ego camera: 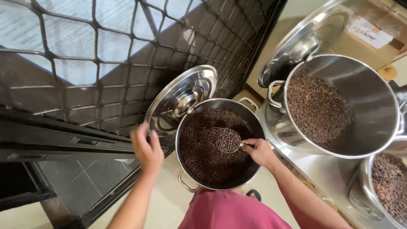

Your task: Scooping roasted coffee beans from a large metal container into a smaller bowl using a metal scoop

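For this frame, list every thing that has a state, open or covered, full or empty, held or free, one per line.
Floor pot: uncovered, holds coffee beans.
Its lid: off, tilted against the pot, left hand at its edge.
Scoop: loaded with beans, held by right hand.
Large counter pot: uncovered, partly filled with beans.
Its lid: off, leaning behind.
Third pot: uncovered, beans inside.
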